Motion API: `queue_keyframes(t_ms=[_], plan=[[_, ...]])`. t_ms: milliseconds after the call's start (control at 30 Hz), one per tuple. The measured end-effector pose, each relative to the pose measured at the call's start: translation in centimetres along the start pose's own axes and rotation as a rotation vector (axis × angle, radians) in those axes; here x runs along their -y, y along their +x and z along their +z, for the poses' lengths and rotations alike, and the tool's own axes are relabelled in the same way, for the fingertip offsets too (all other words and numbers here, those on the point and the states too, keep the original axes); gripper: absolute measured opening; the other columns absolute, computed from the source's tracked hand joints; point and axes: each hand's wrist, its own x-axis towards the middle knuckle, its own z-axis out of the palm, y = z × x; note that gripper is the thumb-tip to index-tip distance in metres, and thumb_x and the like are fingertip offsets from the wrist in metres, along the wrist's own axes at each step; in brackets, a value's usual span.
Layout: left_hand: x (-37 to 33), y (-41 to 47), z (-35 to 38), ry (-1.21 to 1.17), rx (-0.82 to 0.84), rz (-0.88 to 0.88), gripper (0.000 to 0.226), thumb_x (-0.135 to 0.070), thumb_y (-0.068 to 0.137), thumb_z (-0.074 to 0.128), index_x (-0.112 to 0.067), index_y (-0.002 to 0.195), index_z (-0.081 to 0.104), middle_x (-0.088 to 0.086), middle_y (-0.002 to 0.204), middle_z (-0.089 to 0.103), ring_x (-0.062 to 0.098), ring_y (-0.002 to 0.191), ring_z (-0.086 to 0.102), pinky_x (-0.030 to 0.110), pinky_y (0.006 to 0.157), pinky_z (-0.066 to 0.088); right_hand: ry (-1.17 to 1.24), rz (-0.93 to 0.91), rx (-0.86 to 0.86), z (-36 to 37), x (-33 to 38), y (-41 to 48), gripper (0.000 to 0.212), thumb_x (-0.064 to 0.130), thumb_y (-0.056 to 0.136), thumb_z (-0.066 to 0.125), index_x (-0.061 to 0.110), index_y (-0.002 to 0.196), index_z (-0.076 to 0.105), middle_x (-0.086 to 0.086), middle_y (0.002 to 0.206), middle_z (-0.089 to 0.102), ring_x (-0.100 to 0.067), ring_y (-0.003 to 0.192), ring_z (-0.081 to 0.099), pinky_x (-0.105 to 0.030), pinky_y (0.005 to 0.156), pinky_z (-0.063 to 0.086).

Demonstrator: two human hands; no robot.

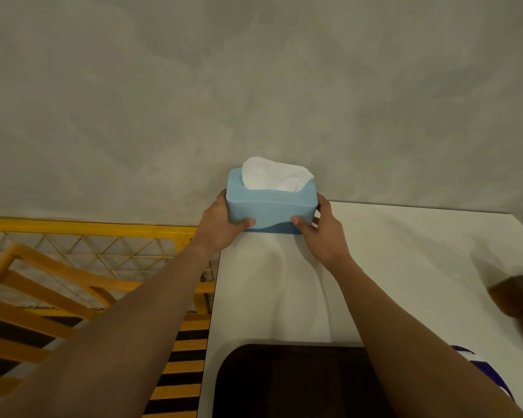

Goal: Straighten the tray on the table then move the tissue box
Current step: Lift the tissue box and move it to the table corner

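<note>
A light blue tissue box point(271, 208) with a white tissue sticking out of its top sits at the far left corner of the white table point(405, 260), close to the grey wall. My left hand point(221, 226) grips its left end and my right hand point(322, 232) grips its right end, thumbs on the near face. A dark brown tray point(284, 384) lies flat at the near edge of the table, its sides square with the table edge; my right forearm covers part of it.
A yellow metal railing with mesh point(88, 245) and orange wooden slats point(43, 297) stand left of the table. A brown rounded object point(517, 295) sits at the table's right edge. A purple-and-white item point(483, 366) shows beside my right forearm.
</note>
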Motion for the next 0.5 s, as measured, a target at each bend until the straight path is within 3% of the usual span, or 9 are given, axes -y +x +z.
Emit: queue_keyframes(t_ms=[233, 367, 500], plan=[[0.4, 0.3, 0.1, 0.008, -0.002, -0.007, 0.084, -0.040, 0.079, 0.084, -0.022, 0.148, 0.039, -0.011, 0.126, 0.054, 0.010, 0.110, 0.051, 0.007, 0.073, 0.038, -0.052, 0.001, 0.052, 0.0, -0.6, 0.2, 0.085, 0.055, 0.091, 0.066, 0.029, 0.158, 0.020, 0.014, 0.128, 0.054, -0.026, 0.121, 0.060, -0.026, 0.090, 0.047], [0.1, 0.1, 0.1, 0.006, -0.002, -0.013, 0.084, -0.040, 0.080, 0.084, -0.022, 0.148, 0.037, -0.011, 0.125, 0.052, 0.009, 0.110, 0.051, 0.004, 0.069, 0.038, -0.085, 0.001, 0.065, 0.0, -0.2, 0.2, 0.082, 0.052, 0.095, 0.063, 0.029, 0.158, 0.017, 0.000, 0.141, 0.056, -0.029, 0.124, 0.058, -0.029, 0.092, 0.045], [-0.3, 0.0, -0.1, 0.009, 0.034, -0.049, 0.086, -0.037, 0.082, 0.083, -0.020, 0.150, 0.033, -0.006, 0.130, 0.053, 0.013, 0.113, 0.051, 0.005, 0.070, 0.038, -0.126, 0.000, 0.077, -0.3, 0.6, -0.1, 0.078, 0.045, 0.098, 0.061, 0.024, 0.158, 0.017, -0.004, 0.141, 0.056, -0.029, 0.122, 0.057, -0.028, 0.091, 0.044]])
